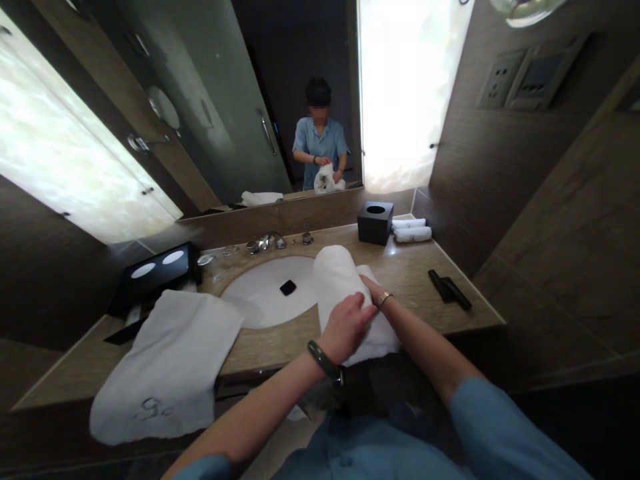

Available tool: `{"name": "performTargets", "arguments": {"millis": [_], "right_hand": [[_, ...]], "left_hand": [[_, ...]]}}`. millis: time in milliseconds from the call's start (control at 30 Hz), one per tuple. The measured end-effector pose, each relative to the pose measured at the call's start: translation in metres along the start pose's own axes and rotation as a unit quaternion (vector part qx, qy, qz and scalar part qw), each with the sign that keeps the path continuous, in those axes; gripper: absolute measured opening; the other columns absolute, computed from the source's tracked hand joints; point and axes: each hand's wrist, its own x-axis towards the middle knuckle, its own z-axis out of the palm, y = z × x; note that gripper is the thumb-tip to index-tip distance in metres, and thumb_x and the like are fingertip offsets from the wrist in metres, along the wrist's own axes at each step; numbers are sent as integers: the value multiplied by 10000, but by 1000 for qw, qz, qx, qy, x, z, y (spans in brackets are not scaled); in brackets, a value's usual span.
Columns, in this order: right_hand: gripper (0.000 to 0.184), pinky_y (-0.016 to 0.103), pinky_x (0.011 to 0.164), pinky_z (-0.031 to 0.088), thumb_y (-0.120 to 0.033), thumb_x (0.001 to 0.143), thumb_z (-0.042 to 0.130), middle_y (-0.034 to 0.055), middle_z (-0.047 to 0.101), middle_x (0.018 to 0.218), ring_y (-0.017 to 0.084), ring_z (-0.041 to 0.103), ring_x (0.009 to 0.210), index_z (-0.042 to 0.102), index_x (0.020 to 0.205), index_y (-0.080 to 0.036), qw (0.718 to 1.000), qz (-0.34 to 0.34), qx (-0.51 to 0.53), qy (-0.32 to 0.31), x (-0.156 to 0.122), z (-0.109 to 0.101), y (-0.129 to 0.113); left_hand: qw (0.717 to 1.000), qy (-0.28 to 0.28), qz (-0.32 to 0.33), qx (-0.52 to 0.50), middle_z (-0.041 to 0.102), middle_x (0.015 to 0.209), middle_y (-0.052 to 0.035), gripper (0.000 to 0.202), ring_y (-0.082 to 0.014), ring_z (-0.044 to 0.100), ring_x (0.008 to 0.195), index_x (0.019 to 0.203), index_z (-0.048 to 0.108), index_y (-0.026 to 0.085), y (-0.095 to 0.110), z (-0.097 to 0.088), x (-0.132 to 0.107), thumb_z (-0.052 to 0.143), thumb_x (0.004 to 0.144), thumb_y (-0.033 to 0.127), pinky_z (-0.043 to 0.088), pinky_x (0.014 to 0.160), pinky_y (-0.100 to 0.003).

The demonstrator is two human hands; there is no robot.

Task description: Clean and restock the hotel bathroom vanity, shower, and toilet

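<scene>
I hold a white towel (339, 277) upright in front of me, above the front edge of the stone vanity counter (415, 277). My left hand (347, 327), with a dark band on the wrist, is closed around the towel's lower part. My right hand (373, 293), with a thin bracelet on the wrist, is mostly hidden behind the left hand and the cloth; it presses on the towel's right side. Just beyond the towel lies the white sink basin (273, 293).
A flat white towel (170, 363) with a logo hangs over the counter's left front edge. A black tray (155, 273) sits far left, a faucet (270, 241) behind the basin, a black tissue box (375, 222) and two rolled towels (413, 230) at back right, a dark flat item (449, 289) right.
</scene>
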Motion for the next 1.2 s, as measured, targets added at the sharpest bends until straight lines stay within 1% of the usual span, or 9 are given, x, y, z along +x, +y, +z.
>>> {"name": "performTargets", "arguments": {"millis": [133, 233, 333, 467, 567, 700, 900, 1067, 1200], "right_hand": [[263, 313, 774, 581, -253, 949, 564, 71, 757, 768, 199, 697, 715, 747, 808, -127, 998, 51, -31, -26, -4, -46, 1], [284, 325, 932, 553, -245, 998, 488, 99, 773, 1080, 198, 718, 955, 741, 1093, -160, 998, 3, -41, 51, -14, -59, -16], [388, 417, 1177, 394, -265, 1033, 435, 108, 648, 1400, 225, 567, 1325, 628, 1362, -195, 980, -101, -105, 135, -27, -37, -24], [447, 596, 1270, 122, -298, 1008, 512, 76, 480, 1581, 304, 329, 1521, 562, 1450, -255, 959, -105, -264, 5, -32, 21, -3], [466, 570, 1270, 136, -311, 1018, 503, 98, 454, 1595, 293, 320, 1526, 530, 1477, -234, 948, -58, -309, -45, -19, 40, 18], [412, 546, 1195, 269, -326, 1060, 418, 178, 569, 1475, 326, 446, 1419, 613, 1382, -160, 947, -1, -321, 7, 8, 21, 24], [306, 448, 1040, 378, -272, 1025, 478, 194, 729, 1124, 300, 584, 1121, 746, 1016, -126, 932, 29, -359, 47, 28, 18, 20], [349, 500, 1143, 296, -81, 968, 412, 201, 720, 1162, 310, 587, 1179, 744, 1075, -99, 923, 11, -382, 48, 36, 41, 11], [455, 523, 1238, 197, -242, 1045, 363, 179, 541, 1501, 313, 435, 1416, 575, 1428, -118, 926, -17, -367, 90, 5, 45, 8]], "left_hand": [[967, 172, -137, -128, 575, 1167, -109, 527, -242, 594, 1043, 1263, 637, 176, -33, -14, -39, 586, 740, 152, 521, 961, -415], [912, 262, -278, -148, 609, 1208, -135, 555, -290, 591, 1125, 1284, 601, 143, -80, -2, -107, 602, 760, 326, 486, 1050, -493], [872, 259, -382, -161, 631, 1241, -185, 652, -370, 583, 1220, 1243, 596, 109, -113, 42, -179, 586, 685, 446, 430, 1123, -558], [852, 215, -453, -153, 651, 1160, -188, 712, -382, 634, 1140, 1241, 630, 78, -127, 84, -224, 558, 634, 444, 483, 1073, -554], [865, 230, -436, -93, 665, 1164, -158, 533, -341, 649, 1134, 1147, 712, 152, -137, 73, -209, 516, 690, 343, 500, 1064, -517], [878, 243, -408, -61, 656, 1329, -216, 541, -349, 584, 1276, 1283, 656, 56, -145, 57, -158, 460, 864, 338, 440, 1138, -513], [922, 170, -347, 4, 433, 1608, -85, 507, -387, 302, 1521, 1455, 572, 170, -99, 105, -105, 450, 974, 271, 153, 1233, -687], [926, 135, -351, 49, 397, 1630, -53, 497, -361, 292, 1532, 1468, 562, 212, -93, 115, -95, 419, 992, 243, 137, 1235, -685], [920, 203, -336, 1, 469, 1582, -138, 532, -355, 374, 1491, 1454, 551, 128, -106, 109, -126, 420, 975, 320, 258, 1226, -608]]}}
